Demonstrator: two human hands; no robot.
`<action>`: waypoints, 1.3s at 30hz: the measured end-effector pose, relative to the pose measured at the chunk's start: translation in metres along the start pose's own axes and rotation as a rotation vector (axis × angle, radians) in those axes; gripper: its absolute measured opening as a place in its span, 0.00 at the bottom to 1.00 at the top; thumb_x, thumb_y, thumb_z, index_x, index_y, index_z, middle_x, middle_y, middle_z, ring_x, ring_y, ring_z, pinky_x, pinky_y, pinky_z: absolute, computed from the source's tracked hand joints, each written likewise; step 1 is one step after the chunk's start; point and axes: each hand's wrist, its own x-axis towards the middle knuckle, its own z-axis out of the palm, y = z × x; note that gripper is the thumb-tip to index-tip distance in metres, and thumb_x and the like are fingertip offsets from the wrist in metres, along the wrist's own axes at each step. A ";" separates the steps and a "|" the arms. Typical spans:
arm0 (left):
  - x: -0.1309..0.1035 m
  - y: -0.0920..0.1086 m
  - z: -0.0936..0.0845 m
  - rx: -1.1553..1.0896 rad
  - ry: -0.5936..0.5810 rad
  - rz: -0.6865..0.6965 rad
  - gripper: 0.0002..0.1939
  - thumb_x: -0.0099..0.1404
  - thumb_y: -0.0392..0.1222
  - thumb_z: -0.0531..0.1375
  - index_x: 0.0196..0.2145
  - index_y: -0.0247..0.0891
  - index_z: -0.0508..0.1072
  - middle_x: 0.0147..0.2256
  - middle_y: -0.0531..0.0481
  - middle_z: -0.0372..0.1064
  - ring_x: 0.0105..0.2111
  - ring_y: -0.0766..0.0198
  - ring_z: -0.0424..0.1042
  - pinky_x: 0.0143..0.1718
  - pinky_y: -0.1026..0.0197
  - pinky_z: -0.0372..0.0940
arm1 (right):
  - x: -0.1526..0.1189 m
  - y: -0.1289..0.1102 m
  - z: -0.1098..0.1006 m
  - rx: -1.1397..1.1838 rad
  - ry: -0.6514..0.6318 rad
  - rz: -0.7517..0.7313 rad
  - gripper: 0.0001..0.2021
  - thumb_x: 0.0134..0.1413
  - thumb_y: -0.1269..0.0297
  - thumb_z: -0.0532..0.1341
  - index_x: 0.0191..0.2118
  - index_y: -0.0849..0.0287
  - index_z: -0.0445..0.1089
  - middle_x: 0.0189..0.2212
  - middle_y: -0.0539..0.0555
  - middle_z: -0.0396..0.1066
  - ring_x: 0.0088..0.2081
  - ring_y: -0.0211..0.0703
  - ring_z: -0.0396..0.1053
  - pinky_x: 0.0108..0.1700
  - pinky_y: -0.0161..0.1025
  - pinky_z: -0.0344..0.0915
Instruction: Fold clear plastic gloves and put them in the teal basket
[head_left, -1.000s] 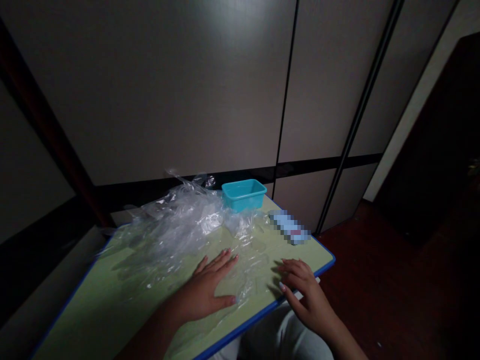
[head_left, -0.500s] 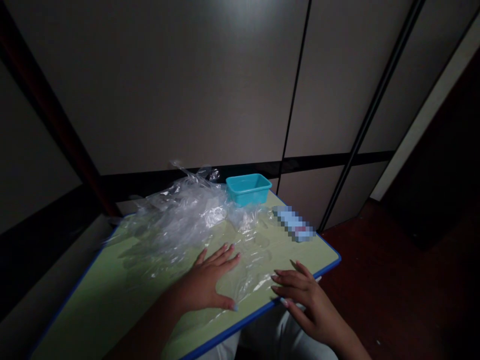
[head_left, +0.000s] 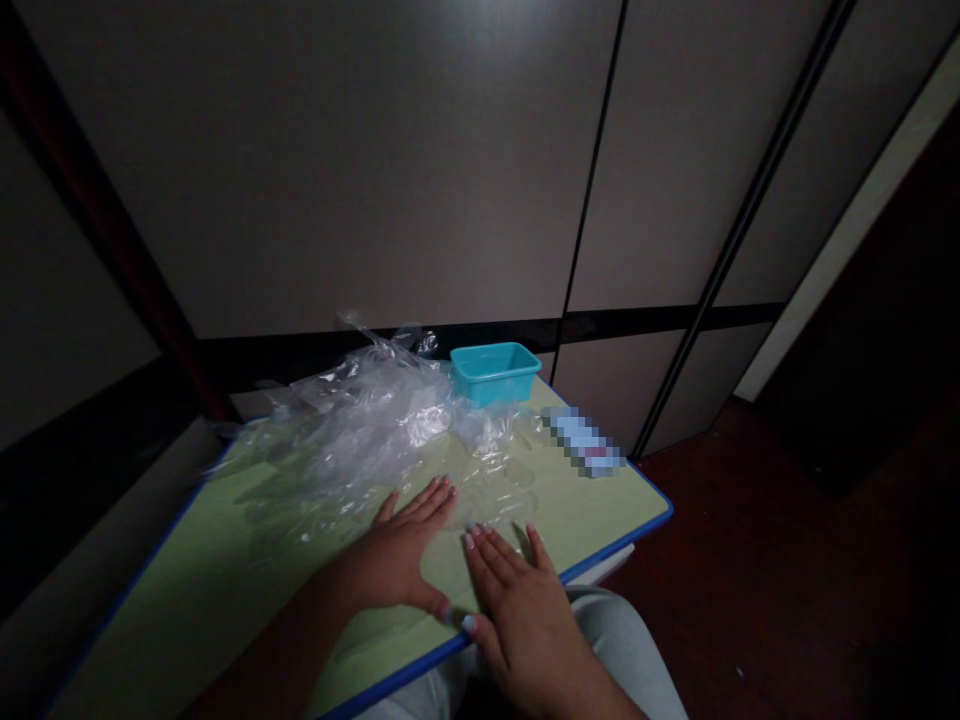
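My left hand (head_left: 409,550) lies flat with its fingers stretched out on a clear plastic bag (head_left: 499,485) spread over the tabletop. Close beside it on the right, my right hand (head_left: 517,595) also rests flat near the table's front edge, fingers extended, on or just over the same film. The two thumbs almost meet. A heap of crumpled clear plastic bags (head_left: 367,410) covers the back left of the table, beyond my left hand. Neither hand grips anything.
The yellow-green table (head_left: 187,570) has a blue rim. A turquoise plastic basin (head_left: 495,378) stands at its far edge. Right of it lies a blurred pale-blue item (head_left: 583,440). Large cabinet doors (head_left: 390,170) rise behind the table, and dark red floor (head_left: 720,550) shows on the right.
My right hand has moved left and flattened beside my left hand, over the plastic film. My left hand has shifted slightly left, its fingers closer together.
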 end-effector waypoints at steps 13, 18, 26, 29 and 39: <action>0.002 0.003 0.000 -0.014 0.016 -0.017 0.66 0.36 0.68 0.64 0.65 0.41 0.36 0.65 0.41 0.26 0.64 0.47 0.28 0.59 0.36 0.25 | -0.036 0.037 -0.005 -0.145 0.051 0.333 0.29 0.62 0.57 0.44 0.65 0.61 0.39 0.64 0.55 0.39 0.64 0.50 0.40 0.62 0.61 0.34; 0.000 0.006 -0.005 -0.032 0.013 -0.027 0.64 0.39 0.66 0.64 0.65 0.41 0.36 0.65 0.41 0.26 0.64 0.48 0.28 0.59 0.37 0.27 | -0.029 0.027 -0.004 -0.121 0.116 0.336 0.30 0.62 0.55 0.44 0.66 0.59 0.36 0.64 0.54 0.37 0.65 0.52 0.37 0.60 0.67 0.30; -0.006 -0.003 -0.010 -0.010 0.047 -0.061 0.59 0.45 0.65 0.61 0.65 0.39 0.36 0.65 0.40 0.27 0.64 0.47 0.31 0.59 0.36 0.29 | 0.004 -0.024 -0.004 0.072 0.080 0.117 0.30 0.63 0.50 0.44 0.66 0.57 0.39 0.64 0.54 0.39 0.65 0.48 0.37 0.62 0.61 0.23; -0.006 -0.002 -0.007 -0.003 -0.011 -0.088 0.58 0.46 0.61 0.61 0.65 0.38 0.36 0.65 0.40 0.26 0.64 0.49 0.30 0.59 0.35 0.30 | 0.010 -0.031 -0.002 0.126 0.060 0.103 0.30 0.63 0.47 0.41 0.65 0.60 0.43 0.64 0.57 0.43 0.65 0.46 0.38 0.62 0.59 0.23; -0.006 0.000 -0.008 -0.030 -0.036 -0.068 0.68 0.36 0.71 0.62 0.65 0.38 0.35 0.64 0.37 0.24 0.63 0.44 0.26 0.58 0.33 0.28 | -0.005 -0.009 0.007 0.013 0.049 0.206 0.32 0.62 0.49 0.44 0.66 0.60 0.39 0.64 0.56 0.41 0.65 0.49 0.39 0.62 0.60 0.27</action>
